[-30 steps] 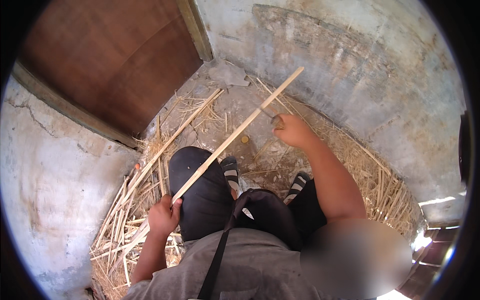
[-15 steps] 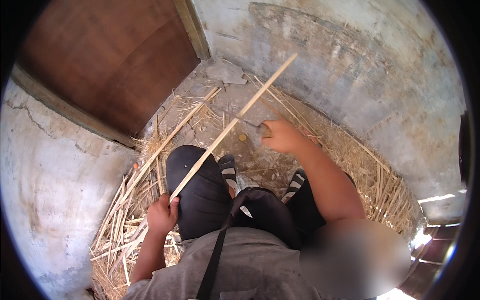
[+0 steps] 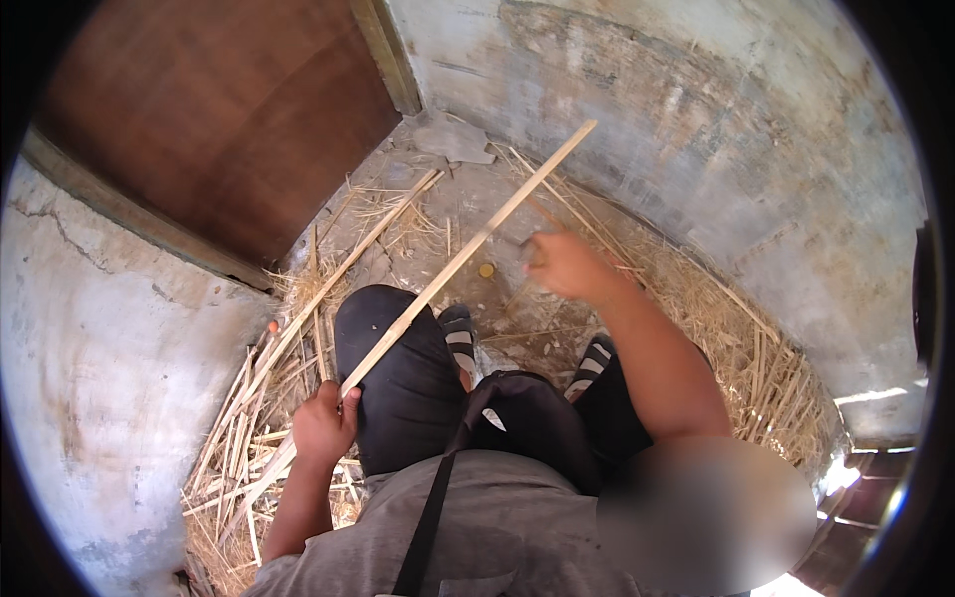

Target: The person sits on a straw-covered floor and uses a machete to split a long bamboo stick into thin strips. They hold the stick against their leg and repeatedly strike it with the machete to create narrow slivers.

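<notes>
My left hand (image 3: 325,423) is closed around the lower end of a long, pale bamboo strip (image 3: 466,257). The strip slants up and away to the right, passing over my left knee (image 3: 373,383). My right hand (image 3: 567,267) is closed on a knife (image 3: 512,242), beside the strip's upper half. Motion blurs the thin dark blade, and the fingers hide most of the handle. I cannot tell whether the blade touches the strip.
Split strips (image 3: 234,438) and shavings pile at the left; more shavings (image 3: 756,368) line the right wall (image 3: 716,149). A brown door panel (image 3: 229,129) stands far left. My sandalled feet rest on the littered floor, near a small yellow disc (image 3: 485,270).
My right hand has shifted slightly to the right with the knife, whose blade is now blurred. The strip's far end has dipped a little; my left hand keeps its grip.
</notes>
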The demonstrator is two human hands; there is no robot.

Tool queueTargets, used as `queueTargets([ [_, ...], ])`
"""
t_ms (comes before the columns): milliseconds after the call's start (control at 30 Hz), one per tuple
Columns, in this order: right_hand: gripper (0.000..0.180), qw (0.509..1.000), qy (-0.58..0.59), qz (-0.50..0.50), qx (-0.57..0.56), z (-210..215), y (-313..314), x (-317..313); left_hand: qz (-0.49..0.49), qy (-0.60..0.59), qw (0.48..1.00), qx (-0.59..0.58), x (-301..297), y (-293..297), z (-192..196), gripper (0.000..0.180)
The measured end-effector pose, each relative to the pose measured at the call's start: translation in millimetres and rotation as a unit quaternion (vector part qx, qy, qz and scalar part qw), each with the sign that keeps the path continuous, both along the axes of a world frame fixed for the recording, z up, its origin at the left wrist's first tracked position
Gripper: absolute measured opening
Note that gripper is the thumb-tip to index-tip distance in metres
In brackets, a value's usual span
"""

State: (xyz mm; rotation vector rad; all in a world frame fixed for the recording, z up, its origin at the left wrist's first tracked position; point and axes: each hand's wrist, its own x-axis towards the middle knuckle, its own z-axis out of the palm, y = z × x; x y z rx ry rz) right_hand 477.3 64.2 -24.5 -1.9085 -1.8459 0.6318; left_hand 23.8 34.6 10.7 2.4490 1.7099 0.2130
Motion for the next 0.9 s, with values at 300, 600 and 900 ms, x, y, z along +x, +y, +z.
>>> queueTargets([
  [300,0.036,0.994,0.091,-0.065,-0.005,-7.1,3.6,32.0,-0.01,-0.045,0.999,-0.023,-2.9,6.6,-6.0,0.042],
  [600,0.046,0.992,-0.062,0.098,-0.047,36.3,-15.9,-14.2,-0.044,-0.053,0.996,-0.06,-11.2,1.3,6.9,0.044],
  [900,0.041,0.998,0.019,-0.062,-0.014,15.1,-7.1,9.6,-0.022,-0.043,0.998,-0.04,-9.4,-8.0,1.9,0.042],
])
